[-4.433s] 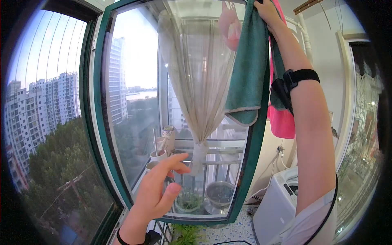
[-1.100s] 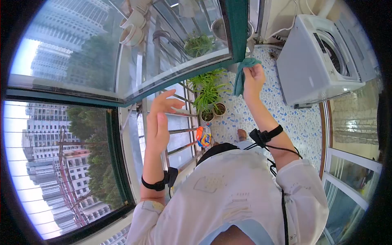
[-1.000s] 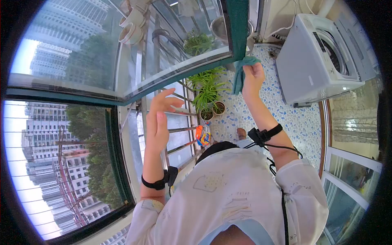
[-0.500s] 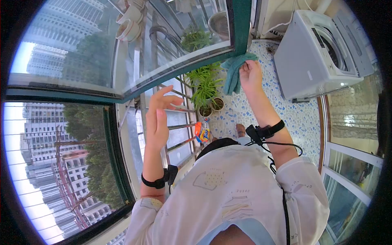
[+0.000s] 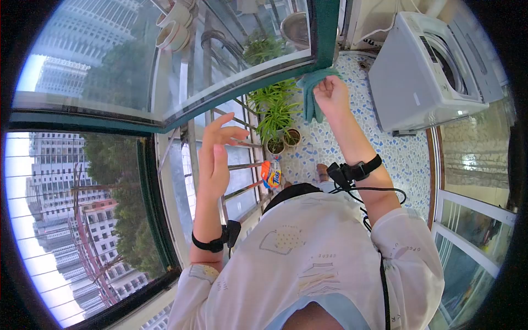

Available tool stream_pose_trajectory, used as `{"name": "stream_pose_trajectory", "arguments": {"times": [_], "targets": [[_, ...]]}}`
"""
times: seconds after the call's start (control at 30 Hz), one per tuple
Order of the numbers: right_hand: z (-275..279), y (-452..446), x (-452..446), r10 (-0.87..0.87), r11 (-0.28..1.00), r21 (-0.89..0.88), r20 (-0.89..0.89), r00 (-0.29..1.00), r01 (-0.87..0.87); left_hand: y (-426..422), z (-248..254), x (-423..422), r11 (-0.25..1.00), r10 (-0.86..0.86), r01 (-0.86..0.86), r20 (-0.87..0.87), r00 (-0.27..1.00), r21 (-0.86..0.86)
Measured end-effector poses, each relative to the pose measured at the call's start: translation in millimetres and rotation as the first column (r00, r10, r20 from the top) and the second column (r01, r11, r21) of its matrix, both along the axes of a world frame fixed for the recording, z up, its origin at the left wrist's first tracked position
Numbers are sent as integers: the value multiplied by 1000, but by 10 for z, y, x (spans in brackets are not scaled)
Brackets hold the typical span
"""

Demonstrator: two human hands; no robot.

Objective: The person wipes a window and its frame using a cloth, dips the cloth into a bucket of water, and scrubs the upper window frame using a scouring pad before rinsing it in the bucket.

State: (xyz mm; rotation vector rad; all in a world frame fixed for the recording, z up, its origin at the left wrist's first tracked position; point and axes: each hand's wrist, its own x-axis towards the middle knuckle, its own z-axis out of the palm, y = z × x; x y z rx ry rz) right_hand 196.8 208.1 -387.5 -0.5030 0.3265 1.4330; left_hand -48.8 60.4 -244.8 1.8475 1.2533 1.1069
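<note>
Now, head view: your right hand (image 5: 333,98) pinches green cloth (image 5: 309,99) between thumb and curled fingers. Cloth sits at lower right corner of open window (image 5: 325,33), folds hanging down; whether it touches frame, cannot tell. Your left hand (image 5: 213,165) below window's bottom edge, fingers loosely spread and bent, near railing (image 5: 242,166). Leafy plants (image 5: 275,113) and orange detergent bag (image 5: 270,175) along floor's (image 5: 357,137) left edge; washing machine (image 5: 407,82), lid raised, by floor's right edge.
</note>
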Motion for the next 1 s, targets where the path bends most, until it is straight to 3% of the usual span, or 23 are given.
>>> {"name": "stream_pose_trajectory", "arguments": {"times": [0.5, 0.6, 0.83, 0.9, 1.0], "targets": [[-86, 3, -745, 304, 935, -157, -103, 947, -318, -397, -76, -352, 984, 170, -171, 17, 985, 43], [-61, -13, -982, 332, 921, -172, -127, 935, -350, -498, -114, -470, 975, 216, -220, 86, 972, 36], [29, -104, -1538, 449, 859, -229, -93, 889, -458, -714, -256, -760, 936, 342, -346, 75, 937, 65], [-34, -73, -1728, 493, 834, -216, -120, 861, -508, -797, -282, -811, 935, 345, -355, 182, 921, 21], [-43, -77, -2060, 548, 795, -230, -122, 827, -561, -921, -294, -895, 915, 396, -403, 210, 894, -12]]}}
